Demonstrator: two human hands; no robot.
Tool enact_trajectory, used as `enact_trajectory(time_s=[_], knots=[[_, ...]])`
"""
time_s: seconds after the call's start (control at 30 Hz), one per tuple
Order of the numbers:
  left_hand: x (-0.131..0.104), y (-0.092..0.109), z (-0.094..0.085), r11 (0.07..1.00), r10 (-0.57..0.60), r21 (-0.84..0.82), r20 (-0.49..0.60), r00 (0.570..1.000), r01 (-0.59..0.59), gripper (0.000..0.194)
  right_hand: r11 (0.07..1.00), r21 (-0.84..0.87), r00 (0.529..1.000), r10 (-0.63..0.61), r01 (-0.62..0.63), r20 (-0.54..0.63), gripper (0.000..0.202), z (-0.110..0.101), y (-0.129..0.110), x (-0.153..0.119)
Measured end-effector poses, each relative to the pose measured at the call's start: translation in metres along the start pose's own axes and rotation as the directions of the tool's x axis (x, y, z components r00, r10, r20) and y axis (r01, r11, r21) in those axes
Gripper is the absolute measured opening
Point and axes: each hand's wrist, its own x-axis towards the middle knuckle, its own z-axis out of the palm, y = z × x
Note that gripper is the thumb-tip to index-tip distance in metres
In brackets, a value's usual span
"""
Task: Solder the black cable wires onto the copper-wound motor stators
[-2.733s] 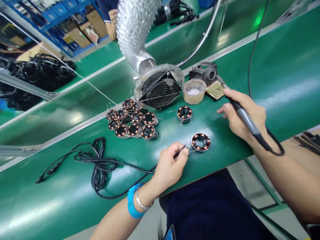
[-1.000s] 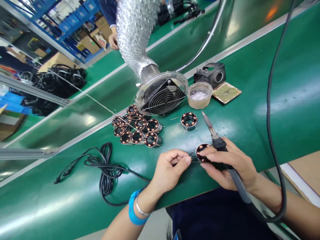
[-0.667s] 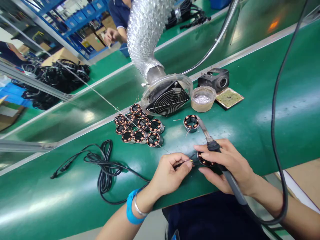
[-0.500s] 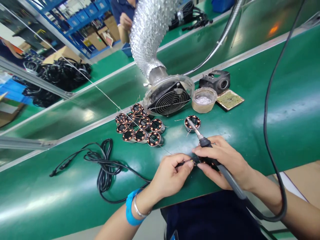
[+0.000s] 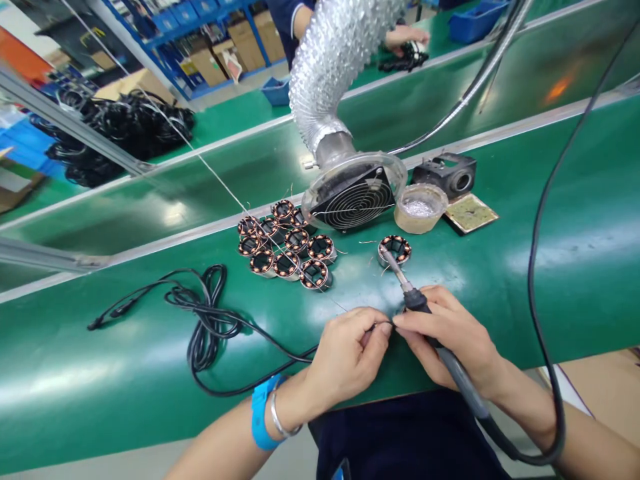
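My left hand [image 5: 353,347] pinches the end of a black cable [image 5: 245,323], whose bundled coil lies on the bench to the left. Between thumb and fingers my right hand [image 5: 445,333] grips a soldering iron [image 5: 417,301], its metal tip pointing up and away over a copper-wound motor stator [image 5: 395,251]. The fingertips of both hands nearly meet at the cable's end; what the right fingertips pinch there is too small to make out. A group of similar stators [image 5: 287,265] stands to the left of the single one.
A fume extractor with a fan grille [image 5: 356,200] hangs from a silver duct [image 5: 335,73] behind the stators. Beside it are a solder pot [image 5: 421,207], a sponge tray [image 5: 470,212] and a black holder [image 5: 445,175]. A thin strand of solder wire crosses the left side. A co-worker's hand [image 5: 407,37] shows across the bench.
The view has shifted slightly. My hands have come closer at the cable's end, and the dark part seen under the right hand is now mostly hidden. The co-worker's hand has moved right.
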Motion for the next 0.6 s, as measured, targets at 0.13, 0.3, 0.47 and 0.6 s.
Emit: enact_trajectory(time_s=[0.13,0.3,0.47,0.6], knots=[[-0.019,0.008,0.009,0.974,0.114,0.200,-0.012,0.993,-0.109,0.027,0.999,-0.007,0.991,0.034,-0.036,-0.126,0.037,0.009,-0.006,0.002],[-0.023,0.019,-0.014,0.976,0.129,0.148,0.189,0.974,-0.158,0.063,0.995,0.014,0.990,0.097,-0.096,-0.104,0.036,0.007,-0.003,-0.006],[0.008,-0.002,-0.040,0.960,-0.083,-0.258,0.108,0.991,0.108,0.033,0.962,0.103,0.963,0.261,-0.254,-0.066,0.045,0.001,-0.003,-0.026],[0.030,-0.028,-0.027,0.877,-0.288,-0.406,-0.015,0.958,0.257,0.037,0.947,0.261,0.982,0.187,-0.189,0.032,0.041,-0.007,-0.012,-0.028]])
